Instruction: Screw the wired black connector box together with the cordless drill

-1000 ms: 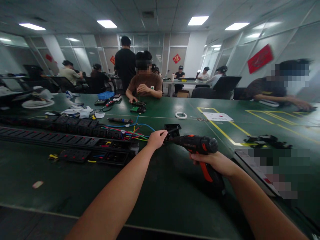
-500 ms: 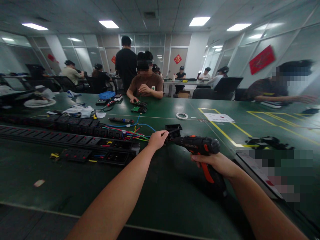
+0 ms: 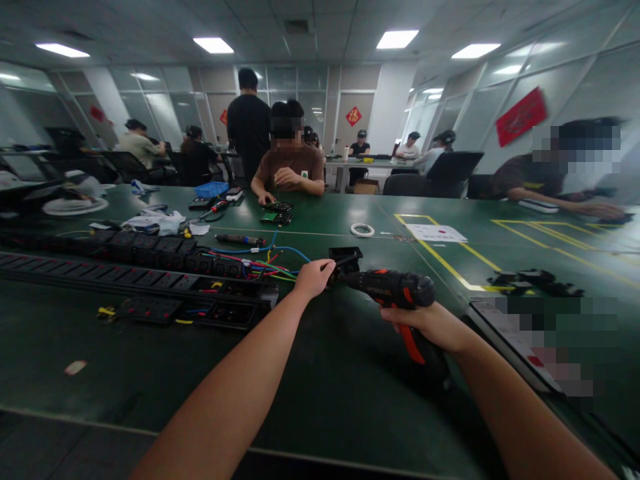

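My right hand point(image 3: 433, 323) is wrapped round the handle of a black and orange cordless drill point(image 3: 393, 287), held level with its nose pointing left. The drill's tip meets a small black box-like part point(image 3: 345, 257), which my left hand point(image 3: 316, 277) pinches at its near side. My fingers and the drill hide the exact contact point. Coloured wires point(image 3: 275, 267) run from close by my left hand to a long row of black sockets point(image 3: 165, 250). In front of that row lies a long black power strip housing point(image 3: 150, 280).
Beyond the wires lie a pen-shaped electric screwdriver point(image 3: 240, 240) and a white tape roll point(image 3: 362, 230). A blue basket point(image 3: 213, 190) stands farther back. To the right are black parts point(image 3: 540, 282) and a flat panel point(image 3: 515, 343). A co-worker point(image 3: 287, 167) sits opposite, handling circuit boards.
My hands, the drill and the black part keep nearly the same places, with only a slight shift of the view. The person at the far right has lowered an outstretched hand towards the table.
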Demonstrator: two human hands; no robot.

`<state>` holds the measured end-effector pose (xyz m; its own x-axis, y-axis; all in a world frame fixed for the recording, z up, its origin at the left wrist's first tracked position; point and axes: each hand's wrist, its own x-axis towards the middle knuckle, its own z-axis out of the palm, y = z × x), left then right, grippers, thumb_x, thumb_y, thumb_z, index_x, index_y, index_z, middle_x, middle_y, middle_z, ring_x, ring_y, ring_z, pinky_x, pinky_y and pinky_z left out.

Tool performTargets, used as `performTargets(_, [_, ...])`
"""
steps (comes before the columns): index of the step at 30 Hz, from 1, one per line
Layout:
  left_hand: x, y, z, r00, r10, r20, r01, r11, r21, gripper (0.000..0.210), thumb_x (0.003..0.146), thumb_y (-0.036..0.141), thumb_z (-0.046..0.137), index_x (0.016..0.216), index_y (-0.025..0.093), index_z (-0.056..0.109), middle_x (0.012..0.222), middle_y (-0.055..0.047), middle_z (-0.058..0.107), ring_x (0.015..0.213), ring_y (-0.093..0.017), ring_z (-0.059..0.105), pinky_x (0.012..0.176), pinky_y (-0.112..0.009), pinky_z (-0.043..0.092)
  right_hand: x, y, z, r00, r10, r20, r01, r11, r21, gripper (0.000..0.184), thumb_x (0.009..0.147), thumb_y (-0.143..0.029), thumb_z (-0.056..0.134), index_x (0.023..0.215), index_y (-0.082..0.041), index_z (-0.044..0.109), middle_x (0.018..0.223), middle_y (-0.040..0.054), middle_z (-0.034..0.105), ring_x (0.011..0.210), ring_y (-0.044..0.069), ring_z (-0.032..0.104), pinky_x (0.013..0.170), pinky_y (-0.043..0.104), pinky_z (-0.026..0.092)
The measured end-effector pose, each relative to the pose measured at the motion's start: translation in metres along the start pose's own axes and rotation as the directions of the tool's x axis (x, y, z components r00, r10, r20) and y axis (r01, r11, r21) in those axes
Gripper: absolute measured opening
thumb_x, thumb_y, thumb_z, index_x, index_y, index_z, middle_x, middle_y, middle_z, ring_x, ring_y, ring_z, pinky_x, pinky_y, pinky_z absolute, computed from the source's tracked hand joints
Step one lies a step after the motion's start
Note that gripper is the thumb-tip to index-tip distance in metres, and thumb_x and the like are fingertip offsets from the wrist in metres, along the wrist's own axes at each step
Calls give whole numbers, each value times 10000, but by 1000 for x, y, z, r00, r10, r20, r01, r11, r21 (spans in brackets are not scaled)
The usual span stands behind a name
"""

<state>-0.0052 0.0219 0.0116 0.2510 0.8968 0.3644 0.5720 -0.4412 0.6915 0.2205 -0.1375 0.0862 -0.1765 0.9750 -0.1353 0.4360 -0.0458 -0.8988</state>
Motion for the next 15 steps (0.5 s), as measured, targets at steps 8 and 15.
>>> performTargets(8, [0, -2, 1, 1000, 20, -5, -20, 1000, -5, 383, 994, 419, 457, 1172, 248, 750, 1240, -32, 728, 1177, -228, 649, 1024, -304, 469, 0, 0, 0, 1000, -4, 2, 4, 1000, -1, 342, 749, -490, 757, 838, -174, 660, 651, -8, 598, 588, 147, 535, 534, 276, 411])
performTargets(15, [0, 1, -1, 1000, -8, 11, 8, 1000, -8, 382, 992, 411, 461, 1191, 248, 743, 1253, -28, 722, 1188, -223, 641, 1039, -300, 462, -2, -3, 1, 1000, -8, -17, 8, 1000, -15, 370, 729, -513, 768, 877, -187, 674, 651, 2, 603, 596, 171, 561, 535, 290, 421])
